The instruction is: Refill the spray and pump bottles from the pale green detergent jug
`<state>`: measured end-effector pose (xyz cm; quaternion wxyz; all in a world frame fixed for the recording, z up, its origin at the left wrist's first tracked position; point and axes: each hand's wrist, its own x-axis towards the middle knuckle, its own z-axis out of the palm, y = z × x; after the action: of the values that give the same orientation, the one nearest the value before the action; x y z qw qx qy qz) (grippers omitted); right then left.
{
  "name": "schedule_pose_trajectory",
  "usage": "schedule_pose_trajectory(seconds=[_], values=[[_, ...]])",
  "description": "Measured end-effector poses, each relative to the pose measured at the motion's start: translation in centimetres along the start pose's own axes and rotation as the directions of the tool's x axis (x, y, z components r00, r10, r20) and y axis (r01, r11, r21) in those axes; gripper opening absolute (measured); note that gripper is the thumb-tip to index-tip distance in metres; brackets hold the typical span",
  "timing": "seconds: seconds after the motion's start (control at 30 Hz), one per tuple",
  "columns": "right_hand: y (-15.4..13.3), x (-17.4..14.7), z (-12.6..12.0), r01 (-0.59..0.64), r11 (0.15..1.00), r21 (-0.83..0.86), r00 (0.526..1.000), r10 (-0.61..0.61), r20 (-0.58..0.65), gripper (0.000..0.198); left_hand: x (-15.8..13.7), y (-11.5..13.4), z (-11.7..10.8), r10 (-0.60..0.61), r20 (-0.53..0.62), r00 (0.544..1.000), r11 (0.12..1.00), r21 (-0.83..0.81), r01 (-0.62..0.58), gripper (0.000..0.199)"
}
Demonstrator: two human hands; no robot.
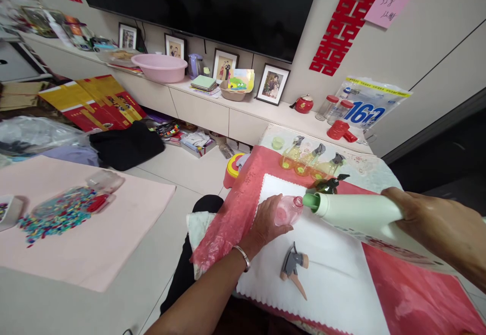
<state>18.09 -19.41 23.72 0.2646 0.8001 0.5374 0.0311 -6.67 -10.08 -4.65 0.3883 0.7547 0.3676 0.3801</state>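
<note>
My left hand [268,219] is wrapped round a small clear pink bottle [289,210] and tilts it, its open neck facing right. With my right hand [429,213] I grip a large pale green jug [359,209] by its handle, tipped nearly level. Its green spout [311,202] is at the bottle's mouth; whether liquid flows I cannot make out. Below them a grey and tan spray nozzle [293,266] with a thin tube lies on the white scalloped mat [330,294]. A dark green pump bottle [327,185] stands just behind the spout.
Several yellowish spray bottles [302,167] stand at the table's back, near a small green cup [277,143]. Red plastic sheeting [228,223] covers the table. On the left, a pink board [125,239] holds spilled coloured pieces [56,218]. A cabinet [201,108] runs along the wall.
</note>
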Motion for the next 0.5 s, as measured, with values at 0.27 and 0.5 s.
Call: schedule_pose_trajectory(seconds=[0.27, 0.5], values=[[-0.37, -0.24, -0.77, -0.039, 0.999, 0.0, 0.998, 0.039, 0.058, 0.013, -0.11, 0.05, 0.02, -0.002, -0.007, 1.0, 1.0, -0.008, 0.002, 0.099], [-0.56, -0.52, -0.96, -0.05, 0.999, 0.011, 0.996, 0.049, 0.072, 0.014, -0.04, -0.18, 0.11, 0.019, -0.006, 1.0, 1.0, 0.021, -0.019, 0.101]])
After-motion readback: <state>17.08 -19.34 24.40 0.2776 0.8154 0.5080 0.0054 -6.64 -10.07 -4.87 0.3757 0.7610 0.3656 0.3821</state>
